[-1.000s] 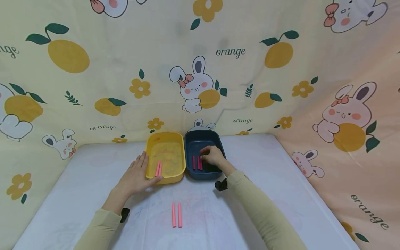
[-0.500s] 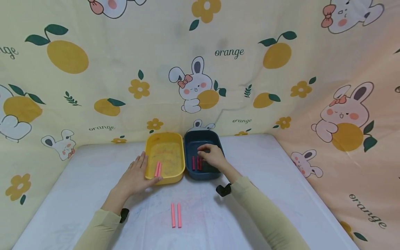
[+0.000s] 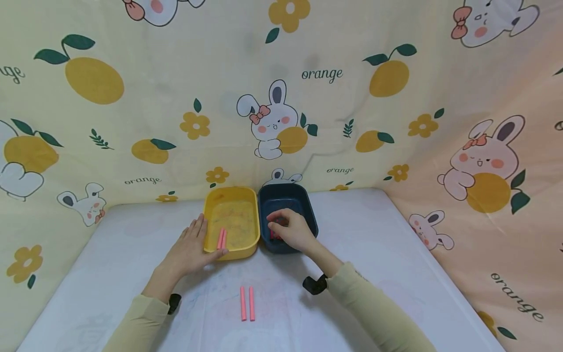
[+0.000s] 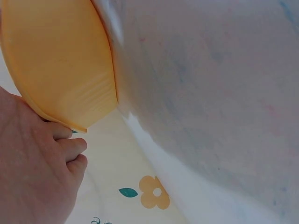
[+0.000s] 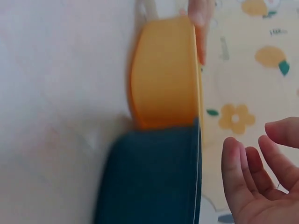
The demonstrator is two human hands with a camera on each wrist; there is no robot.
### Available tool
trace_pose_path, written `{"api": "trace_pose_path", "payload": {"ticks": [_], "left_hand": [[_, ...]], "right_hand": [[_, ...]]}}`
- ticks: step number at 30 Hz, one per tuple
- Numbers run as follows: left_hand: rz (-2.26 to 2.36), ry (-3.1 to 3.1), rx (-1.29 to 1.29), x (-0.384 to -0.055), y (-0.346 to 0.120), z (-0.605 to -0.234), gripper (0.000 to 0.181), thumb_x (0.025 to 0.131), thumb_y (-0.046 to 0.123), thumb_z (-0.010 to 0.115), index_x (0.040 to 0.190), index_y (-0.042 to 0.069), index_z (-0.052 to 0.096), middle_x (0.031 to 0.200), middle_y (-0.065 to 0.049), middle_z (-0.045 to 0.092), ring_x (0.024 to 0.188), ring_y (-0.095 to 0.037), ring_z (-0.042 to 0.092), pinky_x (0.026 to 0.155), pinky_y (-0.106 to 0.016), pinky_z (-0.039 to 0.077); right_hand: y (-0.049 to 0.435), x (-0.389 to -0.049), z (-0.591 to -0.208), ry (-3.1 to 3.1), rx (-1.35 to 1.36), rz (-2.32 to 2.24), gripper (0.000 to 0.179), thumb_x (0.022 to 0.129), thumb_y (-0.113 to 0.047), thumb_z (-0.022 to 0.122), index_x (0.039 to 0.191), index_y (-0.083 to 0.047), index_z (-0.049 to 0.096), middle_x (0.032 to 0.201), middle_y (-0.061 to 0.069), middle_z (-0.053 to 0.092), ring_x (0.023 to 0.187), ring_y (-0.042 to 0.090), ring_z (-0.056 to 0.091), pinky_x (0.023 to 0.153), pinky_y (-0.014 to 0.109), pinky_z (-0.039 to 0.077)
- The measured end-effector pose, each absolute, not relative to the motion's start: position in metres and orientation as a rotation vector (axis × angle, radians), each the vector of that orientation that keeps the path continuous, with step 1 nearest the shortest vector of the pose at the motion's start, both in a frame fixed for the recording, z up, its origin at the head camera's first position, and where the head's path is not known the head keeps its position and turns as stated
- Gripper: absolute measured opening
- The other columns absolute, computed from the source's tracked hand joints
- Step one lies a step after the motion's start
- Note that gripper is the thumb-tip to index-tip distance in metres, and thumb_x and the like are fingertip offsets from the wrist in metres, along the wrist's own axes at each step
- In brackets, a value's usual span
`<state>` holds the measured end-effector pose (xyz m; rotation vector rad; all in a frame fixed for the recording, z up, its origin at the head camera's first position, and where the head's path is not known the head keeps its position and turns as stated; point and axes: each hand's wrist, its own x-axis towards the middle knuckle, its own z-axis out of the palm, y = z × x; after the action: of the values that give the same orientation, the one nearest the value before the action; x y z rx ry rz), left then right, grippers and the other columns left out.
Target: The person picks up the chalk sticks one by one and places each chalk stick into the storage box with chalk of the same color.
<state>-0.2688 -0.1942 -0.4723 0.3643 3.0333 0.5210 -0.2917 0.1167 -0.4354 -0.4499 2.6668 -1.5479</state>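
In the head view my left hand (image 3: 191, 244) rests against the left side of a yellow plastic box (image 3: 252, 249), its fingers straight along the rim and its thumb across the front corner. Two light pink sticks (image 3: 222, 238) lie inside that box. My right hand (image 3: 292, 230) is over a dark blue box (image 3: 310, 200), thumb and fingers bent but apart. Beneath its fingertips, dark pink sticks (image 3: 272, 235) in the blue box are mostly hidden. The right wrist view shows nothing between the thumb and fingers of my right hand (image 5: 261, 177).
Both boxes stand side by side at the back of a table with a white cover (image 3: 132, 234). Nearer to me, two more light pink sticks (image 3: 248, 304) lie parallel on it. A patterned cloth (image 3: 220, 73) hangs behind and on the sides.
My right hand has shifted left and slightly toward me inside the blue box area, now covering most of the dark pink sticks. The left hand stays on the yellow box.
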Motion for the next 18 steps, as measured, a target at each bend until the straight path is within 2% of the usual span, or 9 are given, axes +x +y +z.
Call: {"api": "trace_pose_path", "payload": {"ticks": [6, 11, 18], "left_hand": [[0.529, 3.037, 0.364, -0.269, -0.194, -0.472, 0.121, 0.092, 0.075, 0.058, 0.161, -0.012, 0.01, 0.171, -0.028, 0.002, 0.157, -0.049, 0.011, 0.127, -0.061, 0.013], [0.526, 3.041, 0.37, -0.268, -0.194, -0.471, 0.12, 0.092, 0.074, 0.058, 0.16, -0.013, 0.011, 0.171, -0.028, 0.003, 0.156, -0.049, 0.011, 0.127, -0.061, 0.013], [0.523, 3.039, 0.367, -0.268, -0.194, -0.471, 0.12, 0.092, 0.074, 0.058, 0.161, -0.013, 0.012, 0.171, -0.028, 0.003, 0.156, -0.049, 0.011, 0.126, -0.061, 0.014]], "right_hand": [[0.106, -0.268, -0.44, 2.654, -0.577, -1.571, 0.018, 0.098, -0.011, 0.071, 0.115, -0.006, 0.073, 0.101, 0.004, 0.065, 0.082, 0.017, 0.067, 0.07, 0.024, 0.061], [0.101, -0.251, -0.449, 2.616, -0.665, -1.541, 0.021, 0.096, -0.009, 0.071, 0.116, -0.006, 0.072, 0.106, 0.003, 0.067, 0.088, 0.018, 0.065, 0.073, 0.021, 0.057], [0.095, -0.232, -0.462, 2.516, -0.768, -1.479, 0.028, 0.094, -0.004, 0.071, 0.122, 0.0, 0.068, 0.115, 0.016, 0.066, 0.09, 0.013, 0.067, 0.077, 0.018, 0.057]]}}
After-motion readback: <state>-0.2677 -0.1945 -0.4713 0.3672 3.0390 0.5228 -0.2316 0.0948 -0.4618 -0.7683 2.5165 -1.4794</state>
